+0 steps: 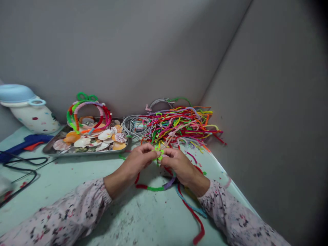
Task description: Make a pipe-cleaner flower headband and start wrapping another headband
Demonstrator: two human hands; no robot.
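Between my two hands is a small bright green looped piece [159, 153], shaped like a flower and apparently bent from fuzzy stem. My left hand [140, 158] pinches its left side with thumb and fingertips. My right hand [179, 165] pinches its right side in the same way. Below the hands, a ring of fuzzy stem in red, green and purple [155, 188] lies on the table. Red [196, 218] and light blue [191, 204] strands lie by my right wrist.
A metal tray [87, 153] of seashells holds colourful fuzzy hoops [76, 118] at the back left. Beside it are grey wire coils [135, 126] and a heap of coloured stems [179, 124]. A blue-lidded cup [33, 114], a blue tool [17, 147] and black cable [28, 171] are left.
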